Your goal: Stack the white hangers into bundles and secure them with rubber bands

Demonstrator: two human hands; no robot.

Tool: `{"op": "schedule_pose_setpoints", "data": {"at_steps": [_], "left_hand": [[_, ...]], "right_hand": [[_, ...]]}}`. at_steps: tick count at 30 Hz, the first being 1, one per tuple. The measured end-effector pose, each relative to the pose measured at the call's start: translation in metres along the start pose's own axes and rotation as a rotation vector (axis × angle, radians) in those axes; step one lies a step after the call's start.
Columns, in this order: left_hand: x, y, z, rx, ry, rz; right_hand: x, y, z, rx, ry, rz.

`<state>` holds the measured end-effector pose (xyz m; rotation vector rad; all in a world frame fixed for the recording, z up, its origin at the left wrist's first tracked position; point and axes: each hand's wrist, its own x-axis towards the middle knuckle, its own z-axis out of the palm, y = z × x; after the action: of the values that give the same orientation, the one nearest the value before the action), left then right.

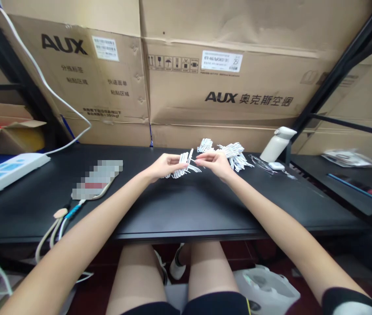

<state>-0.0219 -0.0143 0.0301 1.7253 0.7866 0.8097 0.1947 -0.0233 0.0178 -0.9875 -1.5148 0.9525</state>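
A person's left grip (163, 167) closes thumb and fingers around a bundle of white cords (183, 158) over the middle of a black tabletop (186, 210), toward its back edge. The bundle sits at the fingertips, with bent ends showing below the thumb and loose ends jutting toward the right grip (217, 164). There, the thumb and fingers are drawn nearly together just beside those loose ends; whether they have caught a strand cannot be told. A heap of white cords (234, 152) lies just behind the right grip, near the back edge, while a white bottle (276, 145) stands by the tabletop's back right corner, before AUX cardboard (238, 81).
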Motion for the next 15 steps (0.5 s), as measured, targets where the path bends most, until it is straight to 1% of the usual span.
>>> {"op": "schedule_pose_setpoints", "data": {"at_steps": [5,8,15], "left_hand": [[0.0,0.001,-0.002,0.013,0.035,-0.032],[0.0,0.001,-0.002,0.006,0.065,-0.032],[-0.001,0.002,0.001,0.025,0.018,-0.016]], "right_hand": [[0.002,-0.001,-0.004,-0.013,-0.029,0.003],[0.002,-0.001,-0.004,-0.025,-0.016,-0.016],[-0.004,-0.002,0.008,-0.026,0.039,-0.065]]}}
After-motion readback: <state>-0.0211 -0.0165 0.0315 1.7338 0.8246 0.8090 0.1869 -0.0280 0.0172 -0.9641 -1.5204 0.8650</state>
